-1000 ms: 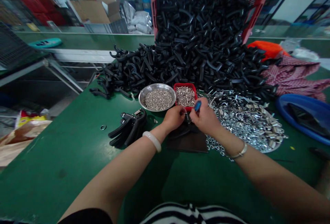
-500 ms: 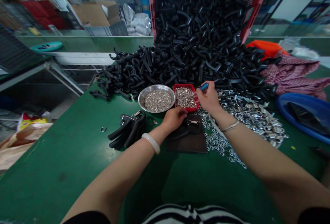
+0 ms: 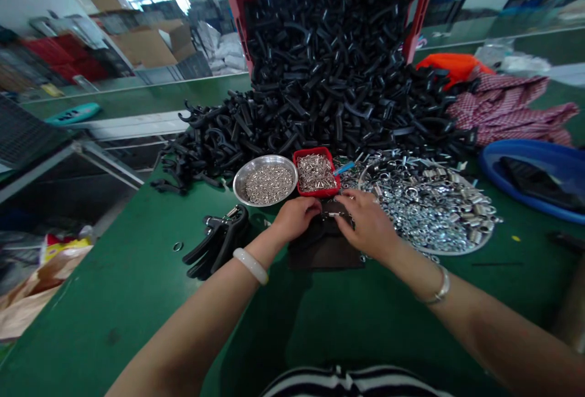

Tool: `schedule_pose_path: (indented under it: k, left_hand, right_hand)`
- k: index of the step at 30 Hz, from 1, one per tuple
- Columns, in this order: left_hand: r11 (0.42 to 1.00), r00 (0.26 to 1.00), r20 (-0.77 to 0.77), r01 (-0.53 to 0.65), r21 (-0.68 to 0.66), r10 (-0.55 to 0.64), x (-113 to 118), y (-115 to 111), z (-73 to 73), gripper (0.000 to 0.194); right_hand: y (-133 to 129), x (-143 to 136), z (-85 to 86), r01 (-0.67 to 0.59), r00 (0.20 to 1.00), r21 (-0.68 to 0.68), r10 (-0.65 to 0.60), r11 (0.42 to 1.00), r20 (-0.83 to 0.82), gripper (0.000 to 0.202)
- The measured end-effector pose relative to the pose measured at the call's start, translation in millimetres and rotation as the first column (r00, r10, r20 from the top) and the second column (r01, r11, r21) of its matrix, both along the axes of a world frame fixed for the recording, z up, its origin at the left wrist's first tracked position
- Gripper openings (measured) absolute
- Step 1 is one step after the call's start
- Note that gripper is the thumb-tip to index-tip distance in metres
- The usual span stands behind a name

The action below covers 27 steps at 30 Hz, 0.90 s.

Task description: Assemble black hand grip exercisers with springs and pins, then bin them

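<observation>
Your right hand (image 3: 369, 221) curves open beside the spring (image 3: 334, 214). I cannot tell what your left hand (image 3: 295, 219) grasps

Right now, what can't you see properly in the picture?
All in the head view:
Left hand: its own fingers hide whatever they might pinch.
Spring near the right hand: too small to tell what it joins.
Pins in the red tray: piled over each other.
Blue basin: cut off by the right edge.
Cardboard box: blurred.
</observation>
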<state>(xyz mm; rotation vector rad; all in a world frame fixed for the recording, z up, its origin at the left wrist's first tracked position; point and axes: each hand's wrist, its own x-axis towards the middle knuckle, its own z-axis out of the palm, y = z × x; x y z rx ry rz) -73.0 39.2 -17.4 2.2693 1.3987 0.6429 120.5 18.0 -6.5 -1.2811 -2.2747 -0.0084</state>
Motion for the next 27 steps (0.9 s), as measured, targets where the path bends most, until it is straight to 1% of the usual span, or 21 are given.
schedule_pose_path:
  k: [2,3,6,8,10,12,16,19,22,25,27]
  left_hand:
    - [1.000,0.999,-0.047,0.016,0.019,-0.015,2,-1,1.1,0.011]
    - [0.999,0.997,-0.073,0.026,0.024,-0.024,3,-2,2.0,0.012]
    - [0.999,0.991,-0.131,0.032,0.044,-0.026,5,-4,4.5,0.016]
    - [0.996,0.988,-0.157,0.026,0.086,-0.012,6,-5,5.4,0.024]
    - [0.988,0.982,-0.188,0.033,0.150,-0.005,6,-7,5.3,0.036]
    - [0.976,0.973,-0.229,0.054,0.211,-0.004,5,-9,4.4,0.043]
    - [0.956,0.962,-0.272,0.078,0.284,0.002,4,-11,1.0,0.044]
    - [0.941,0.957,-0.289,0.117,0.316,-0.021,3,-10,-2.1,0.044]
    - [0.909,0.928,-0.367,0.201,0.366,-0.057,2,-8,-4.2,0.044]
    - [0.861,0.870,-0.489,0.300,0.411,-0.070,3,-9,-3.6,0.042]
    - [0.837,0.830,-0.551,0.358,0.414,-0.083,4,-10,-1.6,0.042]
  right_hand:
    - [-21,2,-8.4,-0.020,0.999,-0.048,0.022,0.999,0.044,0.031]
    - [-28,2,-13.3,-0.017,0.999,-0.066,0.021,0.998,0.050,0.030]
    - [-34,4,-25.6,-0.019,0.999,-0.102,0.023,0.995,0.037,0.029]
    - [-32,4,-29.1,-0.017,0.999,-0.122,0.021,0.992,0.028,0.029]
    - [-31,4,-29.0,-0.018,0.999,-0.145,0.021,0.989,0.025,0.030]
    - [-30,4,-27.2,-0.020,0.999,-0.165,0.024,0.986,0.024,0.030]
    - [-31,5,-24.4,-0.014,0.999,-0.177,0.022,0.984,0.038,0.031]
    - [-32,5,-25.0,-0.013,0.999,-0.172,0.022,0.985,0.048,0.031]
    - [-32,5,-25.8,-0.012,0.998,-0.167,0.021,0.986,0.053,0.030]
    - [-32,5,-24.9,-0.013,0.998,-0.164,0.024,0.986,0.065,0.030]
    - [-32,5,-23.7,-0.009,0.997,-0.162,0.022,0.987,0.079,0.029]
